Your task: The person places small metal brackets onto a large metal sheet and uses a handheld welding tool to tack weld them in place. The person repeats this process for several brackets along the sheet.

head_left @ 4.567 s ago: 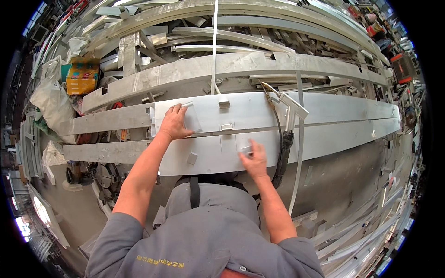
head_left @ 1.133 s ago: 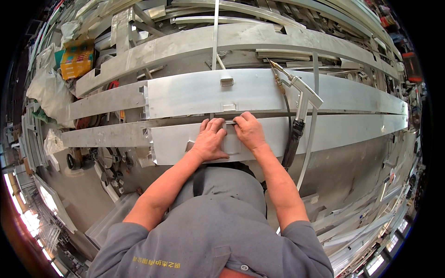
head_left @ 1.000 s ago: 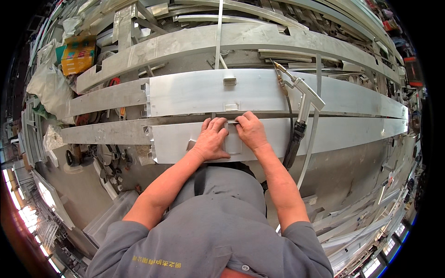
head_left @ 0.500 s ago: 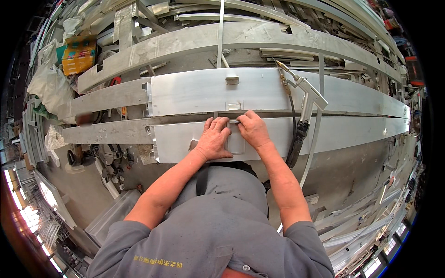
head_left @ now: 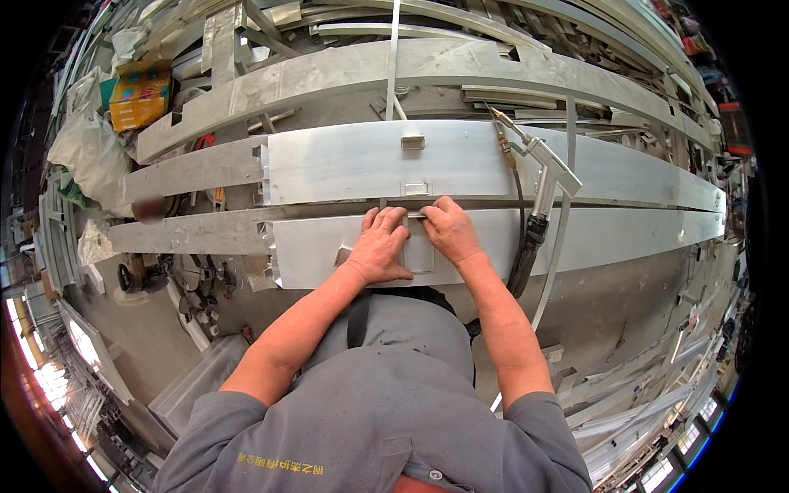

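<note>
Two long aluminium panels lie side by side across the bench: a far panel [head_left: 345,160] and a near panel [head_left: 608,234]. My left hand [head_left: 380,245] and my right hand [head_left: 449,230] rest close together on the near panel at its far edge. Their fingertips pinch a small metal bracket [head_left: 416,215] at the seam between the panels. A square plate [head_left: 418,255] lies flat between my hands. Two more small brackets [head_left: 412,142] [head_left: 416,188] sit on the far panel, in line with the one I hold.
A welding torch [head_left: 542,177] with a black hose [head_left: 523,263] leans on the panels right of my right hand. Long aluminium beams [head_left: 329,74] are stacked behind. A yellow box [head_left: 138,94] and a white bag [head_left: 86,152] sit far left. Loose profiles lie on the floor [head_left: 633,394] to the right.
Some seconds ago my hands were spread apart on the near panel; they have come together at the seam on the small bracket. Over the last second they hardly move.
</note>
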Demonstrator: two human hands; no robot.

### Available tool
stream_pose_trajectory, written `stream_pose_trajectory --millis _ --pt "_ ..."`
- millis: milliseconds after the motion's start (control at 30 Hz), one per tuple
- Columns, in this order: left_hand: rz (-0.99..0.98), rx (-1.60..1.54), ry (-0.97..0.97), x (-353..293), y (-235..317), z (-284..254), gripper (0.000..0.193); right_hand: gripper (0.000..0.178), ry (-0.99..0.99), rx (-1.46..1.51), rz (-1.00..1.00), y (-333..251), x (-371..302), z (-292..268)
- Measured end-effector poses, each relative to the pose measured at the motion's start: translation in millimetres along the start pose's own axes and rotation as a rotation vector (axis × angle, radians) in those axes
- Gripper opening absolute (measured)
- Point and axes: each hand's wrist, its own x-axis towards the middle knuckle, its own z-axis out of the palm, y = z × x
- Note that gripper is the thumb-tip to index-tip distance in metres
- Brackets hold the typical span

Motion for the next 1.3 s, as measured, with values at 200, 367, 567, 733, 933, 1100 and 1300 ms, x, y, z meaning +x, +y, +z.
stream_pose_trajectory --millis 200,367,567,733,933,1100,1300 --pt "-0.002 0.012 0.000 0.2 1.9 -1.0 0.078 0.010 -0.035 -0.038 0.020 1.3 0.1 3.1" --pt "-0.019 -0.044 -0.005 -0.6 -0.5 -1.3 0.087 0.012 -0.072 -0.057 0.017 3.1 0.5 3.5" --pt "0.018 -0.017 0.008 1.2 -0.7 -3.0 0.099 0.013 -0.070 -0.056 -0.004 5.1 -1.1 3.2" --pt "0.022 0.000 -0.016 0.5 -4.9 0.5 0.096 0.014 -0.057 -0.062 -0.012 3.6 -1.7 2.8" --pt "-0.011 -0.232 0.088 6.0 -19.0 -1.0 0.071 0.012 -0.033 -0.058 -0.029 5.5 -2.4 4.4" --pt "-0.105 -0.252 0.285 27.4 -14.0 17.1 0.043 0.010 -0.030 -0.052 -0.024 4.8 -1.5 4.5" --pt "0.001 -0.253 0.450 37.1 -14.9 25.1 0.021 0.011 0.001 -0.046 -0.006 6.8 -3.9 6.4"
